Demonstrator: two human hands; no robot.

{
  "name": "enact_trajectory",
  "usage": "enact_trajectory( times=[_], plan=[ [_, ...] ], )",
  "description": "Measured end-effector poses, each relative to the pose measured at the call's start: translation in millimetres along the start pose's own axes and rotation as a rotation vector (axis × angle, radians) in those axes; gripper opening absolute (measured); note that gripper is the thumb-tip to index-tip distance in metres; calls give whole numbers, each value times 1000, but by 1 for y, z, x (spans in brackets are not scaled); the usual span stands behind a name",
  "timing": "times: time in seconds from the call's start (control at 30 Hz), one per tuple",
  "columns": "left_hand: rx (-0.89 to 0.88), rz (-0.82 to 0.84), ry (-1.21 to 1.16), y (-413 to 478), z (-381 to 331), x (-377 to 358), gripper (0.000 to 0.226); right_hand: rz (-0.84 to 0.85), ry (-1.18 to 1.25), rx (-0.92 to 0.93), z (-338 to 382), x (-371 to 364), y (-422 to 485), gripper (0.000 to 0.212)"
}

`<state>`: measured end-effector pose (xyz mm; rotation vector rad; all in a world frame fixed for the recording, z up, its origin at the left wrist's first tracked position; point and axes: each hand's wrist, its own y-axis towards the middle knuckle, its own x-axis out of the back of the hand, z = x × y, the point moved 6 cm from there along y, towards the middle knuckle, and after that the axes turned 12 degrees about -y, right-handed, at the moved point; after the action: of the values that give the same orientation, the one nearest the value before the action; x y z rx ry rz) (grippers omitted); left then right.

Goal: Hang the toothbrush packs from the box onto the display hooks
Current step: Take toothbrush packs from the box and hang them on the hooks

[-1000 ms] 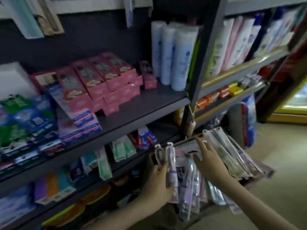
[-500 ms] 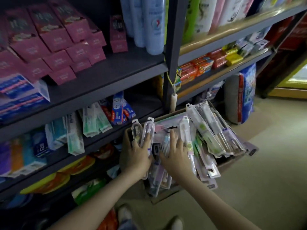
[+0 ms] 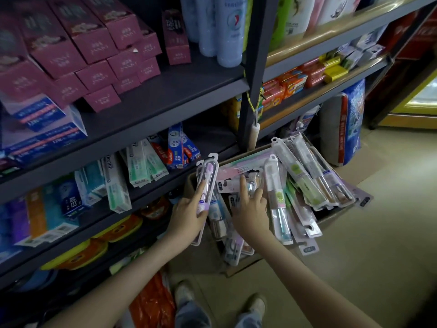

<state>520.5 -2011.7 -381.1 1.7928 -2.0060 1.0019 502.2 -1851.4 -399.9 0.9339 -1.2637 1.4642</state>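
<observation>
Currently my left hand (image 3: 189,216) grips a purple toothbrush pack (image 3: 208,178), just left of the box (image 3: 243,266). My right hand (image 3: 250,209) rests open-fingered on the packs inside. The heap (image 3: 300,178) to its right overhangs the rim. Risk: rummaging could tip those onto the floor (image 3: 354,256).

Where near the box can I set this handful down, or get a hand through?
Bare: the dark shelf top between the pink cartons and the blue bottles, and the floor right of the box, before the blue bag. Crowded: the box is heaped with toothbrush packs, and the toothpaste shelf beside it is packed tight.
</observation>
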Motion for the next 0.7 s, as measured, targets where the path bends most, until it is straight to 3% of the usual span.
enact_trajectory(
  times=[0.2, 0.43, 0.53, 0.7],
  plan=[
    [-36, 31, 0, -2, 9, 14, 80, 85, -51, -111, 11, -1, 0, 73],
    [-93, 84, -34, -5, 15, 29, 80, 92, -44, -179, 18, 4, -5, 90],
    [-132, 114, -63, -5, 15, 34, 79, 19, 89, -193, 19, 13, -11, 96],
    [-218, 169, -98, -4, 1, 42, 77, -229, 323, -69, 16, 47, -26, 93]
  ],
)
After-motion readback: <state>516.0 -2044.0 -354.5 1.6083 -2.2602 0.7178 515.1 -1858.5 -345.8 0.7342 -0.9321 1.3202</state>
